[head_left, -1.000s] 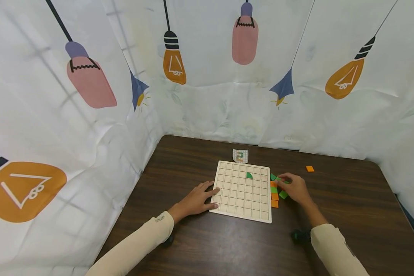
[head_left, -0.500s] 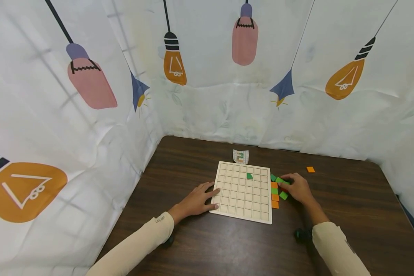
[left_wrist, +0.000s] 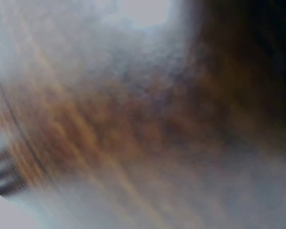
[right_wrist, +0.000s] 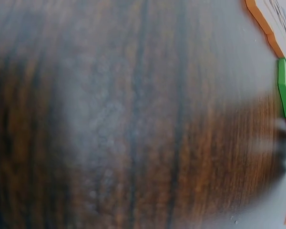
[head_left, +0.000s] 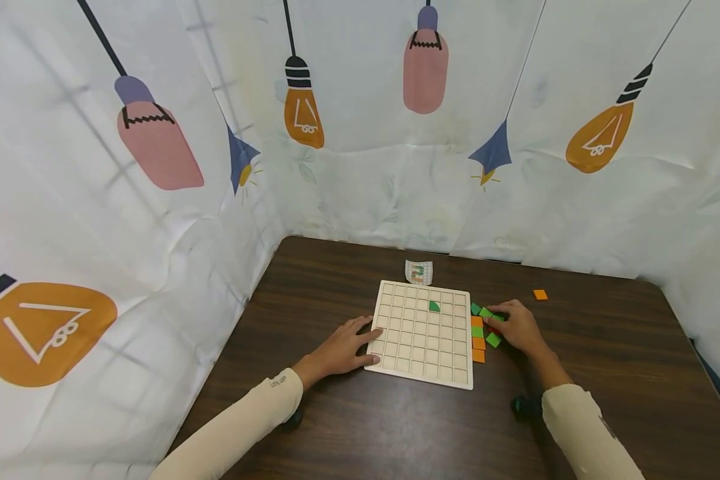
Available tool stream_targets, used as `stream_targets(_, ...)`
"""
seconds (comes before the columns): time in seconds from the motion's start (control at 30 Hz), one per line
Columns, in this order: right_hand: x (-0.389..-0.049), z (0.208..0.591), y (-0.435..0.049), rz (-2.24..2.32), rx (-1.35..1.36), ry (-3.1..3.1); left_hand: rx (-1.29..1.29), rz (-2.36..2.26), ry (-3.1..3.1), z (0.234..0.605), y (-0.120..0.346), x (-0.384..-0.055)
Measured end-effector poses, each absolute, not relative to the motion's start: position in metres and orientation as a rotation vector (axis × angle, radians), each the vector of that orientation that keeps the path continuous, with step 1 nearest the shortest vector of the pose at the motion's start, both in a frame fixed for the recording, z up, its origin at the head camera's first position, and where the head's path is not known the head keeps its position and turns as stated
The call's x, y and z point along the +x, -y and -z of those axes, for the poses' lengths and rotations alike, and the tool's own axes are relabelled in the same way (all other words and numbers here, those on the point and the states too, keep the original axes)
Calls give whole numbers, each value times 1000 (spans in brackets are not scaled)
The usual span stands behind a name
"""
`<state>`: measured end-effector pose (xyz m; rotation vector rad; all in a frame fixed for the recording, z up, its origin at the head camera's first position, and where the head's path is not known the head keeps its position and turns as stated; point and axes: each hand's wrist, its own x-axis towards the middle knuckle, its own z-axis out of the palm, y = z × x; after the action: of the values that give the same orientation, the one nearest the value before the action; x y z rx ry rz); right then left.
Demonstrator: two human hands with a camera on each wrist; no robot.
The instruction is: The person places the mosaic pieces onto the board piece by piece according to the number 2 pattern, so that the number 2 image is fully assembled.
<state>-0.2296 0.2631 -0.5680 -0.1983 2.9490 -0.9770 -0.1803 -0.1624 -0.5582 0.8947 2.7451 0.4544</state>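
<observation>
A pale square grid board (head_left: 420,340) lies on the dark wooden table, with one green quarter-round tile (head_left: 435,306) in a cell of its upper part. My left hand (head_left: 345,348) rests at the board's left edge, fingers spread and thumb on the near left corner. To the board's right, my right hand (head_left: 519,327) reaches over a small heap of tiles, fingers bent down among them. A green tile (head_left: 485,313) lies at its fingertips, and a bit of red tile shows under the hand. I cannot tell whether the fingers pinch a tile.
Orange tiles (head_left: 478,343) and a light green tile (head_left: 477,331) line the board's right edge. Another green tile (head_left: 493,340) lies beside them. A lone orange tile (head_left: 540,295) is farther back right. Behind the board is a small printed pattern card (head_left: 419,272).
My right hand has shifted slightly right and toward me, away from the board's edge, uncovering more of the tiles. My left hand and the board have stayed in place.
</observation>
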Motion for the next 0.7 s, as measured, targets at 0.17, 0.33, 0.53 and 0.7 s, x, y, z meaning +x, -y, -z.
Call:
stream_targets(0.17,-230,567,-261,964,-220,-2960,906,-443,-2752,558,163,-180)
stream_targets(0.33,-231,567,-260,969,-227,-2967,903,-441,-2747,558,163,-180)
stream_targets(0.53,-230,568,-258,999,-194,-2961,899,-448,-2742,557,162,-180)
stream_targets(0.7,-229,568,-258,998,-221,-2982,897,-438,-2749,557,162,-180)
